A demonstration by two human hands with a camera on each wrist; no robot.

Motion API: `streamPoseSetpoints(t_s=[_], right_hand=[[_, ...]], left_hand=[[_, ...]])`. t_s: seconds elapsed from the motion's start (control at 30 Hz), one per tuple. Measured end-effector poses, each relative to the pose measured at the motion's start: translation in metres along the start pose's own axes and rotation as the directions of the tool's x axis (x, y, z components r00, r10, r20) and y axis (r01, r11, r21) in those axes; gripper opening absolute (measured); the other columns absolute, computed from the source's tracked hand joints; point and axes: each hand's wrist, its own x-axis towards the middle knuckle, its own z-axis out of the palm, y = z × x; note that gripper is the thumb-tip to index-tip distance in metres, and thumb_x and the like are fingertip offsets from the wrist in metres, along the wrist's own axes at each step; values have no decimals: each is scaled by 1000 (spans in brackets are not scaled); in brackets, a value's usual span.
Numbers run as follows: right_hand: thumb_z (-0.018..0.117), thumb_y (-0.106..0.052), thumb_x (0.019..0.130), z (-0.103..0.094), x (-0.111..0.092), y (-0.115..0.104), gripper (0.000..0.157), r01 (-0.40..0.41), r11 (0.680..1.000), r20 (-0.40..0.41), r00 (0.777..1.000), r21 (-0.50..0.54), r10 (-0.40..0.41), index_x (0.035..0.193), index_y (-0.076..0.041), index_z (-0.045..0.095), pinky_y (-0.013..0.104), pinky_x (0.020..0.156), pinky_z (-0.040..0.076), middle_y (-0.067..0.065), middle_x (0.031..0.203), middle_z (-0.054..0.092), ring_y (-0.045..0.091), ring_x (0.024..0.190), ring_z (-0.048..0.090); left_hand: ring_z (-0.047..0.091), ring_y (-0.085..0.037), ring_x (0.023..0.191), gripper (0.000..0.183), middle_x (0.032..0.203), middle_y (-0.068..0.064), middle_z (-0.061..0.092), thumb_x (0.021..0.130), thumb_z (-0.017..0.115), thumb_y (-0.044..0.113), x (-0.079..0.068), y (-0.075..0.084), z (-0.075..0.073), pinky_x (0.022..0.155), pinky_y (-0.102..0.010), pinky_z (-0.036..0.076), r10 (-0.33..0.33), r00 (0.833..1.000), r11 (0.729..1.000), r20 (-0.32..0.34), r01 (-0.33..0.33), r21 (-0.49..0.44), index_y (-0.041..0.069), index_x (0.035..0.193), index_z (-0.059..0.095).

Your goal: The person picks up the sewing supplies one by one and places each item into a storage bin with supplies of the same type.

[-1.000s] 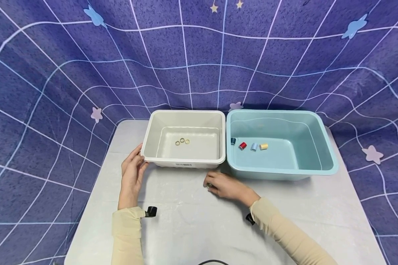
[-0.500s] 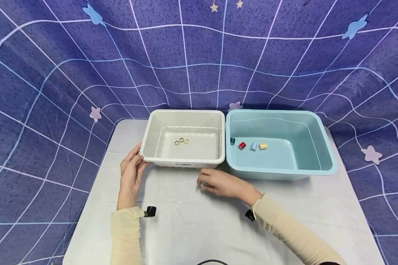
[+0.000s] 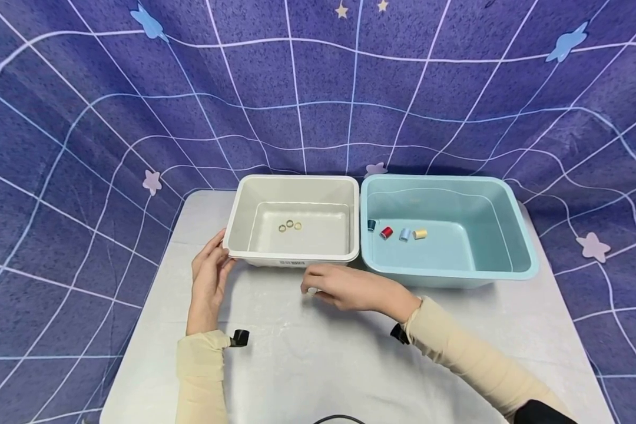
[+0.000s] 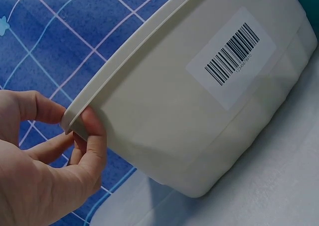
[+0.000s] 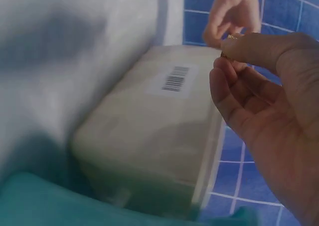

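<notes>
My left hand (image 3: 209,282) grips the front left corner of the white plastic bin (image 3: 291,257); in the left wrist view, thumb and fingers (image 4: 93,141) pinch its rim (image 4: 112,74). In front of that bin, my right hand (image 3: 350,287) is raised over the table. Its thumb and fingers pinch a small gold-coloured ring (image 5: 230,38), mostly covered by the fingertips. Three similar gold rings (image 3: 290,224) lie close together on the white bin's floor.
Right beside the white bin stands a larger light-blue bin (image 3: 450,273). Inside it lie several thread spools, among them a red spool (image 3: 386,233) and a yellow spool (image 3: 420,234). A black cable (image 3: 339,418) shows at the near edge of the white-covered table (image 3: 297,365).
My right hand has moved left along the front of the white bin, carrying the small ring. The left hand keeps its hold on the bin's corner.
</notes>
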Motion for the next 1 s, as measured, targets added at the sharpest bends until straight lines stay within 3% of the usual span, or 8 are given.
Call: streamPoseSetpoints(t_s=[0.57, 0.9, 1.0], right_hand=[[60, -19, 98, -40, 22, -9, 22, 31, 999, 17, 999, -17, -30, 120, -19, 61, 20, 93, 51, -6, 117, 59, 4, 102, 57], [61, -22, 97, -64, 43, 4, 28, -37, 999, 16, 999, -5, 37, 125, -19, 60, 26, 97, 52, -3, 123, 57, 11, 106, 61], [60, -23, 98, -68, 51, 10, 27, -51, 999, 9, 999, 5, 51, 124, -18, 60, 27, 93, 53, -3, 122, 57, 14, 102, 62]], left_hand=[[66, -12, 105, 51, 149, -15, 45, 95, 43, -8, 0, 1, 0, 84, -22, 59, 1, 1000, 1000, -1, -2, -1, 7, 142, 52], [64, -15, 108, 51, 147, -14, 45, 94, 43, -8, 0, 1, 1, 81, -22, 60, 5, 1000, 1000, -7, -5, 3, 7, 142, 53], [64, -15, 109, 51, 148, -15, 44, 94, 43, -8, 0, 1, 0, 81, -22, 60, 8, 1000, 1000, -6, -8, 4, 7, 142, 53]])
